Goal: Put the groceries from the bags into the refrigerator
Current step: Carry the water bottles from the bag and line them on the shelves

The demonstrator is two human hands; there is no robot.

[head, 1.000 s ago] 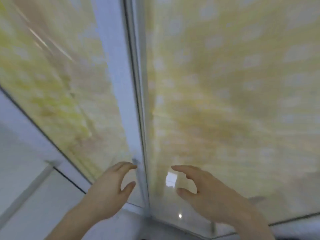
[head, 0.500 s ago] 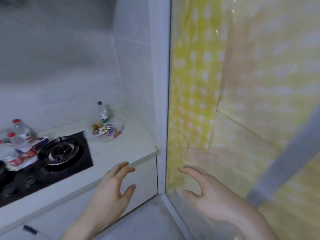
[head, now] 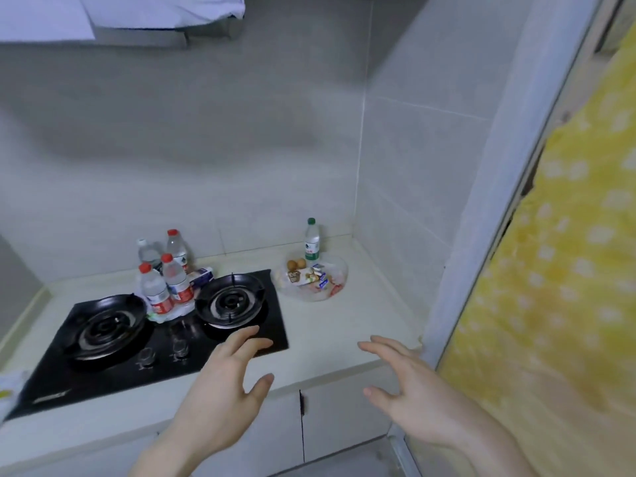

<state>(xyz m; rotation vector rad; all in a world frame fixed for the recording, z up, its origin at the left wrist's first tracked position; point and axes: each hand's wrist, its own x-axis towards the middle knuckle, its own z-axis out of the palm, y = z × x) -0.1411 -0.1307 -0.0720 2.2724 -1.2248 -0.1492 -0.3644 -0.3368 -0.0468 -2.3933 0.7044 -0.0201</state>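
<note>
1. On the pale worktop beside the black gas hob, the groceries lie in two clusters: a clear plastic bag of small packets and brown round items near the back right corner, and a group of red-capped water bottles standing on a crumpled bag between the two burners.
2. A green-capped bottle stands upright just behind the clear bag, close to the tiled wall.
3. The left hand hovers over the front edge of the hob, fingers straight and spread, gripping nothing.
4. The right hand hovers over the front right corner of the worktop, fingers loosely extended, its grip likewise empty.
5. The clear bag lies ahead of both hands, towards the wall and roughly between them; I judge the right hand slightly better placed for it, while the red-capped bottles lie ahead and to the left of the left hand.
6. The bottles' long axes are vertical, so a grip from the side around the body would suit them; the bag is low and wide, likely best gathered from above.
7. No refrigerator is plainly identifiable in view; a yellow dotted covering fills the right side.
</note>
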